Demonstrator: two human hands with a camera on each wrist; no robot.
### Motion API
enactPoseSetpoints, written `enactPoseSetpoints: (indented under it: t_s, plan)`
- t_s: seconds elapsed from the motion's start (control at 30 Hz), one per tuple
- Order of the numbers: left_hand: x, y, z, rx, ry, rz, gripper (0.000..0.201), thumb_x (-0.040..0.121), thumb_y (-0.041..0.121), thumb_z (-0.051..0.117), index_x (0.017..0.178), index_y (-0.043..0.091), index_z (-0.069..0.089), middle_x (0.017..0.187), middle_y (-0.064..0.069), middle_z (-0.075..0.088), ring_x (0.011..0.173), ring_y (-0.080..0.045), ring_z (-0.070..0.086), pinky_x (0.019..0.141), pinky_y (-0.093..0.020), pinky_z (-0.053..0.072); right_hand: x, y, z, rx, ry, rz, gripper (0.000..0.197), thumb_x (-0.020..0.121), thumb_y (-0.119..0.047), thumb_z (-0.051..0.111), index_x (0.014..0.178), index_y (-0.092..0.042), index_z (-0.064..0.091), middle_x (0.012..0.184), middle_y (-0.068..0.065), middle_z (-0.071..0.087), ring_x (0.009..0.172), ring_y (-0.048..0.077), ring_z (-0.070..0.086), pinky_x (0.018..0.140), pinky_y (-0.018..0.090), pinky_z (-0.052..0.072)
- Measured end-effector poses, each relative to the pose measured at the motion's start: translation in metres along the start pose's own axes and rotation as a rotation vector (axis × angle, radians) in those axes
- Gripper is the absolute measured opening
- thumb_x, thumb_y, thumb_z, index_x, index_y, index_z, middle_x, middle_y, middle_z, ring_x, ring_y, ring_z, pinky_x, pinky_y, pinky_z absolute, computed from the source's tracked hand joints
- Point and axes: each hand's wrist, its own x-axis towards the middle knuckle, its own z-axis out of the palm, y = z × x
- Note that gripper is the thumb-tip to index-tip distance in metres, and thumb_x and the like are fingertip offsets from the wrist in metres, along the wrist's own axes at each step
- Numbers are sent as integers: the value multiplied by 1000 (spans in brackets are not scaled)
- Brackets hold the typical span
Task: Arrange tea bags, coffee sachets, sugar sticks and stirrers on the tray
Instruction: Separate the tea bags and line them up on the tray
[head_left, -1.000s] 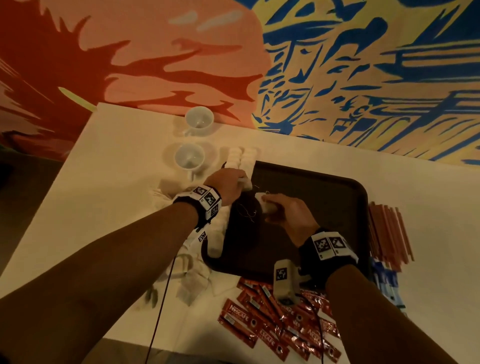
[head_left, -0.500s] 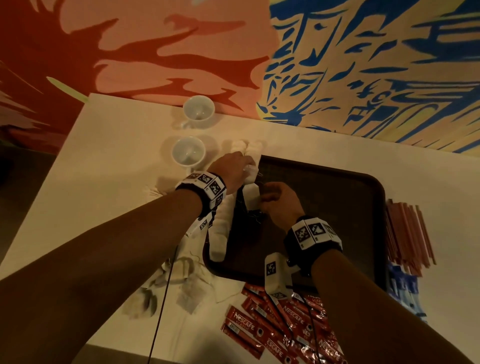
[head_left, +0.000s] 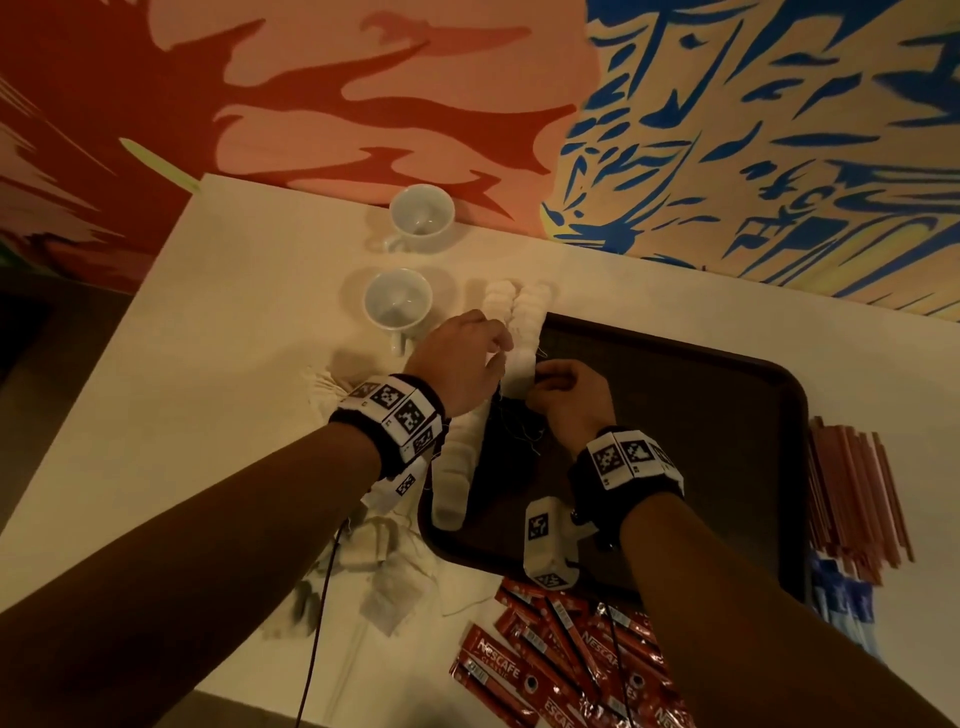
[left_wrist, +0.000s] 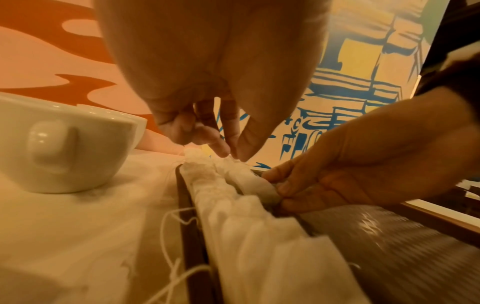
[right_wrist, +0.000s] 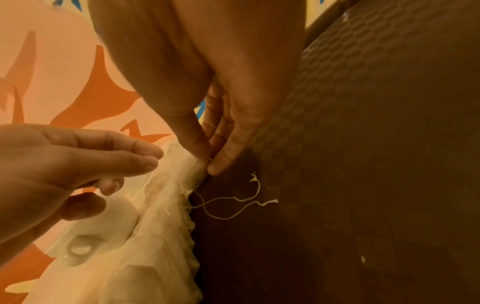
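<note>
A dark brown tray (head_left: 675, 441) lies on the white table. A row of white tea bags (head_left: 457, 467) stands along its left rim, with more at the far corner (head_left: 524, 306). My right hand (head_left: 535, 376) pinches one tea bag (right_wrist: 192, 174) between thumb and forefinger and holds it against the row; its strings trail on the tray floor (right_wrist: 389, 144). My left hand (head_left: 498, 348) hovers at the far end of the row. Its fingertips (left_wrist: 223, 151) touch the tops of the tea bags (left_wrist: 233, 216), and thumb and fingers stand apart with nothing between them in the right wrist view.
Two white cups (head_left: 422, 213) (head_left: 397, 301) stand left of the tray's far corner. Loose tea bags (head_left: 389, 597) lie left of the tray, red coffee sachets (head_left: 545, 665) in front, orange stirrers (head_left: 852, 493) and blue sugar sticks (head_left: 841, 597) to the right. A painted wall runs behind.
My right hand has carried its tea bag left and farther away, from the tray floor up against the row. My left hand has stayed at the far end of the row.
</note>
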Motion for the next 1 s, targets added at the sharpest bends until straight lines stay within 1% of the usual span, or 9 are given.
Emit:
enactPoseSetpoints:
  t_s: [0.07,0.17,0.3,0.4,0.53,0.63,0.73,0.87,1.0]
  plan:
    - [-6,-1,4,29,-35,0,19,92,27,61,110,23,67,103,9,56,102,-13,56,87,-24,42,0,1,2,1,-8,-10,36,85,2,71,113,-19,65,96,-2,70,94,15,69,86,34,59]
    - [-12,0,11,77,-70,-4,21,91,32,62,110,26,65,113,6,59,108,-16,55,89,-35,50,1,2,3,12,-17,4,34,87,0,69,116,-18,65,99,-3,70,92,14,69,86,34,60]
    - [-13,4,16,183,-147,-1,31,90,36,66,118,27,63,122,4,56,114,-18,53,88,-35,51,5,1,1,2,2,22,28,91,-6,67,114,-21,65,107,-1,69,85,16,72,82,39,63]
    - [-11,6,18,240,-150,5,34,90,34,67,121,25,61,124,1,54,114,-20,52,87,-38,53,9,-1,0,-42,21,10,28,92,-8,65,117,-22,65,109,0,69,82,15,73,82,40,63]
    - [-10,6,20,284,-121,6,26,91,30,65,116,22,62,117,-1,55,107,-22,55,81,-38,55,12,-6,3,-131,-65,-5,35,95,-10,60,130,-17,63,119,6,68,91,19,71,88,42,61]
    - [-10,6,22,288,-139,9,34,89,33,67,120,22,60,120,-2,54,108,-23,55,80,-40,56,13,-7,3,-168,-105,-28,37,96,-9,56,132,-14,62,116,9,69,95,23,71,92,44,59]
    - [-10,7,23,311,-138,8,36,89,32,68,122,22,58,121,-2,53,110,-24,55,79,-40,56,13,-8,3,-171,-120,-22,39,97,-8,55,134,-16,61,120,9,68,96,22,70,92,45,59]
    - [-9,10,23,338,-96,-4,27,93,26,61,118,20,59,119,-4,55,106,-25,57,76,-40,55,13,-9,2,-192,-145,-17,43,99,-7,51,140,-21,56,129,7,63,97,21,68,91,45,59]
    - [-10,11,26,343,-78,-27,26,95,26,57,120,19,58,121,-5,54,107,-25,56,76,-39,55,13,-11,3,-228,-153,-40,45,99,-6,48,140,-22,56,133,8,61,110,25,64,96,46,57]
